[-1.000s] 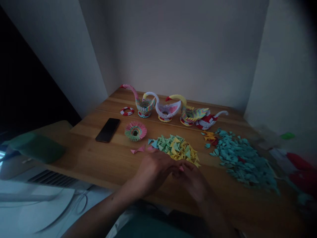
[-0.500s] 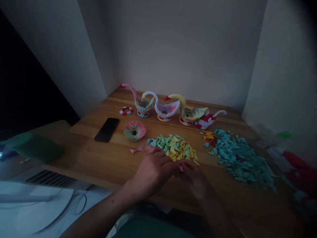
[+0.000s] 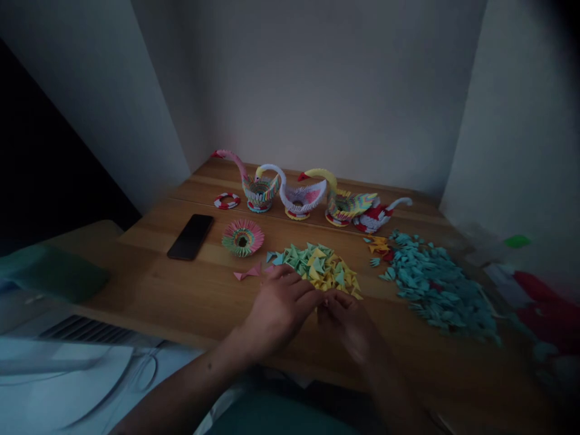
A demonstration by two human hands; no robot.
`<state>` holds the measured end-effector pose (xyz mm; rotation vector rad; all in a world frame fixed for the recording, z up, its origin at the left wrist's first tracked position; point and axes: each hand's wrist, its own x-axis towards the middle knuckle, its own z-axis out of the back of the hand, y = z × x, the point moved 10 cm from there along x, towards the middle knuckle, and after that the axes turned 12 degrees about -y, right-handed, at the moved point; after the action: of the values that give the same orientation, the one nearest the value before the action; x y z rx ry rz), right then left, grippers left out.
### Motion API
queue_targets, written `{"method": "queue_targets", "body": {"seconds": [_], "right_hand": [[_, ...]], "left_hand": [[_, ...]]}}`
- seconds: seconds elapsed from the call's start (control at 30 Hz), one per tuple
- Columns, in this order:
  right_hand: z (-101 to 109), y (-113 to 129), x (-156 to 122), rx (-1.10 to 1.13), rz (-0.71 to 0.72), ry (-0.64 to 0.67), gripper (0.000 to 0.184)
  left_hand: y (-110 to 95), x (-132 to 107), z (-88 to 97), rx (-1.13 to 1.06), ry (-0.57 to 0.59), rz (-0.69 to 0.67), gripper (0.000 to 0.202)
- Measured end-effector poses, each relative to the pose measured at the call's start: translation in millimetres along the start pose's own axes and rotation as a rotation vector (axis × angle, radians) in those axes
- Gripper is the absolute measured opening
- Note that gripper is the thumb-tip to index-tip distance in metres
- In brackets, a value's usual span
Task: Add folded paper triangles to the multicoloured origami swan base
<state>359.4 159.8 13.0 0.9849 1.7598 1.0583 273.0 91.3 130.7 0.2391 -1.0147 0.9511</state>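
My left hand [image 3: 278, 308] and my right hand [image 3: 348, 323] meet over the front of the wooden table, fingertips pinched together. Between them is a small pink folded paper piece, now almost wholly covered by the fingers. Just beyond the hands spreads a pile of green and yellow folded paper triangles [image 3: 324, 266]. Left of that pile lie a few loose pink paper triangles [image 3: 247, 273]. Behind those sits a round paper bowl [image 3: 243, 237] built of pink and green folded pieces, standing apart from both hands.
Several folded-paper swans [image 3: 301, 199] line the back of the table [image 3: 190, 290], with a red and white paper ring [image 3: 226, 201] at their left. A black phone [image 3: 191, 237] lies on the left. At right is a large heap of teal paper pieces [image 3: 439, 290] beside orange ones [image 3: 379, 244].
The pink piece showed between the fingers before and is now nearly hidden. My right hand's fingers have shifted slightly against the left. The whole view has moved a little.
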Motion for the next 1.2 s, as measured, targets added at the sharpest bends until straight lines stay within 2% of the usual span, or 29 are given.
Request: {"method": "queue_targets", "body": {"seconds": [0.13, 0.2, 0.37, 0.63, 1.2], "right_hand": [[1.9, -5.6, 0.8, 0.121, -0.056, -0.055, 0.037], [1.6, -6.5, 1.2, 0.128, -0.065, -0.060, 0.037], [1.3, -7.5, 3.2, 0.149, -0.073, -0.081, 0.038], [-5.5, -12.4, 2.9, 0.196, -0.073, -0.087, 0.037], [-4.9, -10.1, 4.8, 0.176, -0.070, -0.137, 0.033]], "left_hand": [[12.6, -1.0, 12.8, -0.103, -0.175, 0.121, 0.009], [15.5, -3.4, 18.7, -0.146, -0.245, 0.140, 0.005], [11.6, -6.8, 16.8, -0.191, -0.271, 0.126, 0.004], [16.1, -15.0, 18.1, -0.259, -0.412, 0.216, 0.010], [16.9, -15.3, 13.2, -0.294, -0.426, 0.239, 0.006]]}}
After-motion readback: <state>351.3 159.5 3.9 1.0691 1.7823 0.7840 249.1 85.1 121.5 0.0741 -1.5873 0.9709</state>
